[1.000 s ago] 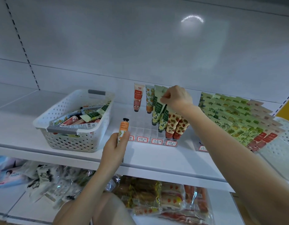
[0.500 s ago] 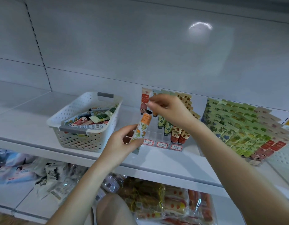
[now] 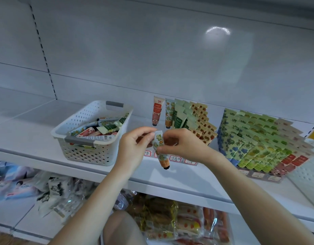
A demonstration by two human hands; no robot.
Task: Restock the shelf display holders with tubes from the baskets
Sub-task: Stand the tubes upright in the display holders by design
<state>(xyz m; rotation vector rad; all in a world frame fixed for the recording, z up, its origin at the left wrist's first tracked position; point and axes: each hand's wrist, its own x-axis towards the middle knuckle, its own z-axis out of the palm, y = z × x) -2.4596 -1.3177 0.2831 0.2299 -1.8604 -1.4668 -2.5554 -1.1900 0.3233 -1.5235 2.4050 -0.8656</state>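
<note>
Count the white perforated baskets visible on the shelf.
2: one basket at left holding tubes; a second basket partly cut off at the right edge. More may be hidden.

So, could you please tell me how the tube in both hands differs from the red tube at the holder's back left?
The held tube has an orange-fruit print; the red tube has a coral label. The held tube tilts, pinched by the left hand and right hand; the red tube stands upright in the holder. Both point cap down.
</note>
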